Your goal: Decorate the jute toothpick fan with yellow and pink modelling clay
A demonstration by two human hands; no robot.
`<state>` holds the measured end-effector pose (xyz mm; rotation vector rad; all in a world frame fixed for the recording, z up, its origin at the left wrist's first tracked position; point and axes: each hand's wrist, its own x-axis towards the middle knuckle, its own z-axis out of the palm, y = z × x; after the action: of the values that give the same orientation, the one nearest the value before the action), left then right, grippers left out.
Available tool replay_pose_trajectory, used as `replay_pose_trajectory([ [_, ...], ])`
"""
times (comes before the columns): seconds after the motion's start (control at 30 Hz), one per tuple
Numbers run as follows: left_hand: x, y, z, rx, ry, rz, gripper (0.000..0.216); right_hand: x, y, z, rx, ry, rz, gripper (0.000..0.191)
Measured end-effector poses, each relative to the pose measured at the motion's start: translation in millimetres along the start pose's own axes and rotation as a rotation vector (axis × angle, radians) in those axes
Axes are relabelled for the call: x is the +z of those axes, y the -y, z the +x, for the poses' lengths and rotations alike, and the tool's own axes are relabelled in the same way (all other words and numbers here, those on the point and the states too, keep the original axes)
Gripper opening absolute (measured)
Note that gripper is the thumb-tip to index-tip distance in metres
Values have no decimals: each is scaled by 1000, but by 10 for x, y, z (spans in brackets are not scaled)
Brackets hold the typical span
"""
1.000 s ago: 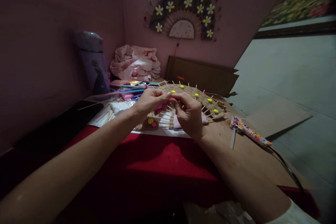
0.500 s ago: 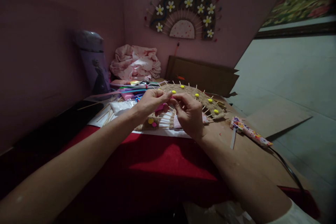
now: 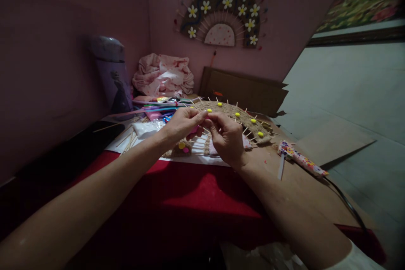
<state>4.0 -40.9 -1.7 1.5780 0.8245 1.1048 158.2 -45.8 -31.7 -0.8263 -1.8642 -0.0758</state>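
My left hand [image 3: 186, 123] is closed, with a pink lump of what looks like modelling clay [image 3: 192, 131] partly showing under its fingers. Its thumb and forefinger meet the pinched fingertips of my right hand [image 3: 226, 135], and a speck of pink shows between them. Behind and below both hands lies a half-round fan shape wound with tan twine [image 3: 228, 109], with thin sticks poking out of its edge. Several yellow discs [image 3: 253, 121] dot the twine. On its lower left end sits a pink disc [image 3: 185, 150] beside a yellow one. My hands hide the fan's middle.
A flower-patterned glue gun [image 3: 300, 162] with a black cord rests on cardboard at the right. Left of the fan are a white packet [image 3: 147, 128], loose sticks and pipe cleaners. Behind stand a purple cylinder [image 3: 114, 80], bunched pink cloth [image 3: 164, 74] and cardboard sheets [image 3: 243, 90].
The fingertips have shifted very slightly against each other, and less pink shows between them. Both hands stay in the same place over the fan.
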Motion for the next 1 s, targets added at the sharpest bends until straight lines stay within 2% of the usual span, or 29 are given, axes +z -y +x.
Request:
replay_pose_trajectory([
  [0.8, 9, -15, 6, 8, -9, 167, 40, -16, 36, -10, 65, 84, 10, 14],
  [1.0, 4, -15, 6, 51, -42, 296, 39, -2, 26, -8, 70, 127, 0, 13],
])
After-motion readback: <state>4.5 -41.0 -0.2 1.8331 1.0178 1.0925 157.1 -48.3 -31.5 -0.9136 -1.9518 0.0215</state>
